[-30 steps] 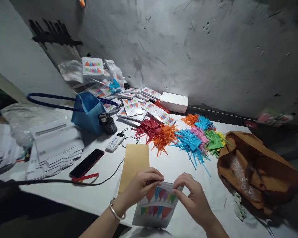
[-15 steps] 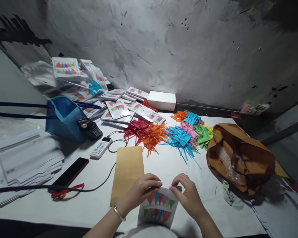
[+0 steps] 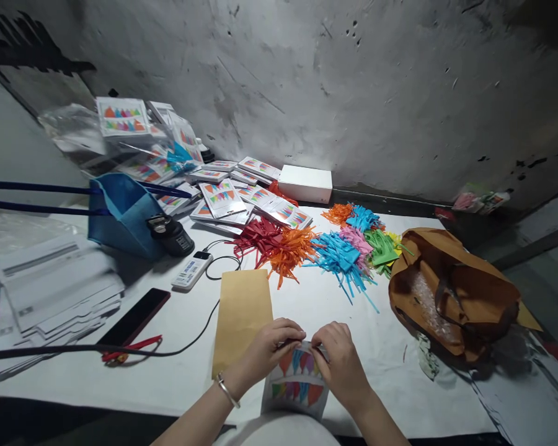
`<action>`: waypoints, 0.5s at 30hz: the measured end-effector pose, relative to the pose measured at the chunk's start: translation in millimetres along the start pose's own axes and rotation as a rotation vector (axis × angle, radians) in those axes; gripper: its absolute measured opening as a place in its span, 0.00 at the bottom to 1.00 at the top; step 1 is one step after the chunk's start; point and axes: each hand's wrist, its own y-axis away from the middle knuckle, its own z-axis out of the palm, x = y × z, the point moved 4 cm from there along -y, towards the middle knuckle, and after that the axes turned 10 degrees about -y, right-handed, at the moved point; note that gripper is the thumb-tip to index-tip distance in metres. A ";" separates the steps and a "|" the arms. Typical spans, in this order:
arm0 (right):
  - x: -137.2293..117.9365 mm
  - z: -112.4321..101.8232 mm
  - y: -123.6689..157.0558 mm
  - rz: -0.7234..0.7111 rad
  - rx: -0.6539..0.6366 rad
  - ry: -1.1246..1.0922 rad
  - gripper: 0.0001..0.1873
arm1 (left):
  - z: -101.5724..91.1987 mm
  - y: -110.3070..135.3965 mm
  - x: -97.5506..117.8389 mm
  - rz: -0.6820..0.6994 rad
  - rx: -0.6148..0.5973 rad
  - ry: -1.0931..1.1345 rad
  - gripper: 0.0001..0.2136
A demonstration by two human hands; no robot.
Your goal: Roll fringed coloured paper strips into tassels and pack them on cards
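A small flat packet (image 3: 297,387) printed with two rows of colourful tassels stands close to my body at the table's front edge. My left hand (image 3: 275,347) pinches its top edge on the left; a bracelet sits on that wrist. My right hand (image 3: 337,359) is closed on the same top edge, thumb and fingertips pressed together, partly covering the print. Whether the packet is paper or a clear bag cannot be made out. A tan envelope (image 3: 242,310) lies flat beside my left hand. Beyond the hands lie blue tassels (image 3: 339,254), orange tassels (image 3: 291,251) and dark red tassels (image 3: 258,238).
Printed packets (image 3: 223,198) are heaped at the back left near a white box (image 3: 305,184). A blue bag (image 3: 123,214), a black phone (image 3: 134,316), a power bank (image 3: 191,271) with cable and paper stacks (image 3: 51,285) occupy the left. A brown bag (image 3: 469,303) stands at right.
My right hand has shifted left along the packet's top edge, closer to my left hand, and covers more of the print. The view has shifted slightly.
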 end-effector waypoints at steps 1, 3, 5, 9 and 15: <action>-0.3 0.7 -0.1 -0.004 0.017 0.010 0.08 | 0.4 0.1 0.5 0.005 0.002 -0.003 0.09; 0.0 1.4 -0.6 -0.001 0.040 0.019 0.07 | 1.0 0.1 2.0 0.017 0.004 -0.012 0.09; 2.0 2.0 -0.9 0.020 0.040 0.017 0.07 | 1.3 -0.2 3.3 0.022 -0.001 -0.021 0.08; 9.8 0.6 3.5 0.059 0.134 0.018 0.08 | 0.4 -1.0 5.0 0.012 0.000 -0.026 0.08; 5.6 3.4 19.5 -0.112 0.334 0.149 0.11 | 2.1 -0.7 5.7 -0.032 -0.005 -0.012 0.08</action>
